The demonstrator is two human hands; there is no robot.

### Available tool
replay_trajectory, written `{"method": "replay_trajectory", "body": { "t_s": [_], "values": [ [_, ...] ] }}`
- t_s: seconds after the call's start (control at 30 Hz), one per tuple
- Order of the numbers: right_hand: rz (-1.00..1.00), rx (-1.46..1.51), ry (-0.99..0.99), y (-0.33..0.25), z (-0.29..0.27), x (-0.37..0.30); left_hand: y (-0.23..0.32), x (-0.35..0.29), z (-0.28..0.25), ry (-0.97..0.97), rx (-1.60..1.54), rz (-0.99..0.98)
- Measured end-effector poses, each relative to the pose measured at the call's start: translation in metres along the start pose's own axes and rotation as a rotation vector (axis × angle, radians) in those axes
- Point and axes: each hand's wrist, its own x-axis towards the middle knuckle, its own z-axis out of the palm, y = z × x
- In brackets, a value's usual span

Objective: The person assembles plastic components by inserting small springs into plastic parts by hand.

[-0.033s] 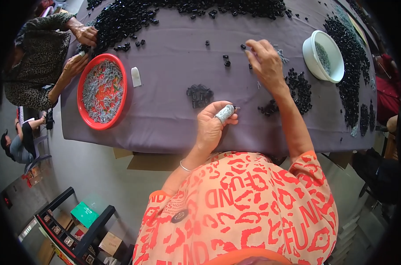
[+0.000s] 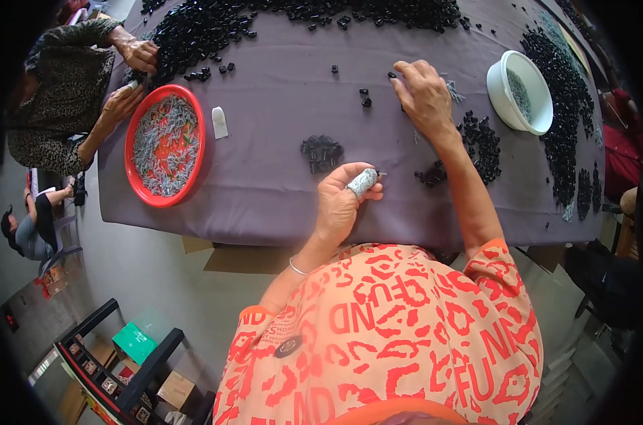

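My left hand [image 2: 338, 209] is closed near the table's front edge, its thumb covered by a pale grey speckled wrap [image 2: 362, 183]. Between thumb and fingers it pinches a small black plastic piece [image 2: 378, 173] with a short thin grey pin sticking out to the right; the fingers hide much of it. Farther out, my right hand [image 2: 429, 103] hovers low over the cloth. Its thumb and forefinger are apart, either side of a loose black piece [image 2: 391, 75]; whether they touch it I cannot tell. A small cluster of black pieces [image 2: 321, 153] lies beyond my left hand.
A red tray [image 2: 129, 152] of grey pins stands left, beside a white flat piece [image 2: 219, 122] and a co-worker's hands [image 2: 139, 55]. At right is a white bowl [image 2: 497, 95] with grey bits. Black pieces heap along the far side [image 2: 208, 32], the right side [image 2: 559, 106] and near my right forearm [image 2: 481, 145].
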Motion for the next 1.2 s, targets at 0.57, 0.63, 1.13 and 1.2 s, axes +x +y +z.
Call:
{"method": "replay_trajectory", "body": {
  "t_s": [0.57,0.63,1.13,1.2],
  "values": [
    [-0.126,-0.129,-0.238,-0.038,-0.032,-0.075,0.001,0.001,0.003,0.018,0.126,0.031],
    [-0.114,-0.08,-0.233,-0.037,-0.031,-0.071,-0.001,0.001,0.001,0.014,0.097,0.032],
    [-0.177,0.086,-0.114,-0.026,0.004,-0.029,-0.005,-0.003,-0.001,-0.004,0.144,0.06],
    [-0.001,0.329,-0.146,-0.035,-0.016,-0.039,-0.003,-0.003,0.0,0.005,0.151,0.06]
  ]
}}
